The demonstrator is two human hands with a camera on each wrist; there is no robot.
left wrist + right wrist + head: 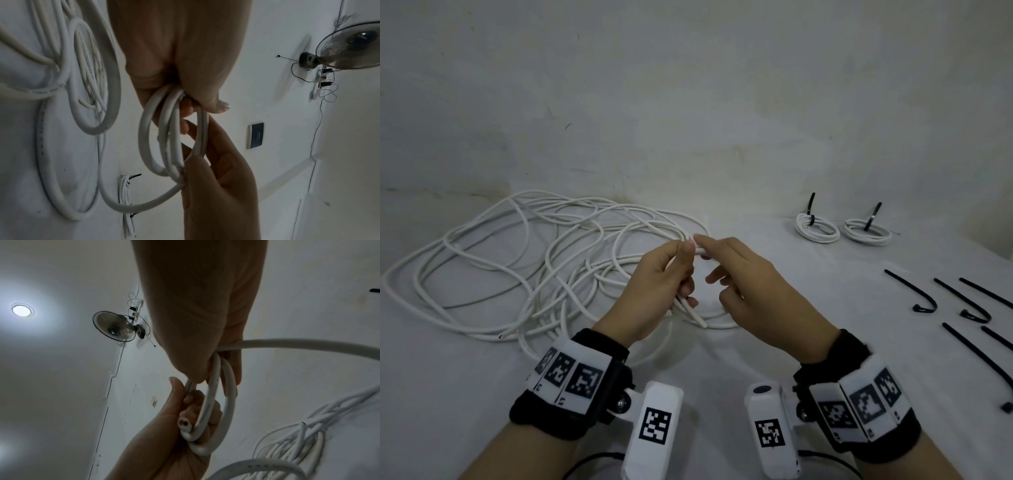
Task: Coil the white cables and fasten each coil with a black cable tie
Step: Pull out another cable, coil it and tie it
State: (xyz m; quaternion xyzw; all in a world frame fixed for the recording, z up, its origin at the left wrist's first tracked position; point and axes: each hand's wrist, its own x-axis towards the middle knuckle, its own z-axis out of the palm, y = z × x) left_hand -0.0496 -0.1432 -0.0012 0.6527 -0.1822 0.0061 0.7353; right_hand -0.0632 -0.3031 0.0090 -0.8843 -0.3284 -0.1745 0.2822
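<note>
- The left hand [659, 274] has its fingers curled round a small coil of white cable [170, 139], thumb pressed over the loops.
- The right hand [746, 274] pinches the same coil on its opposite side, with the other fingers loosely spread.
- The coil hangs between the two hands above the middle of the desk [791, 308]; a cut cable end [184, 424] sticks out by the left palm.
- A loose tangle of white cables [534, 260] lies on the left half of the desk, trailing up to the hands.
- Two finished coils [842, 229], each bound with a black tie, lie near the far right edge.
- Loose black cable ties [962, 308] lie along the right edge.
</note>
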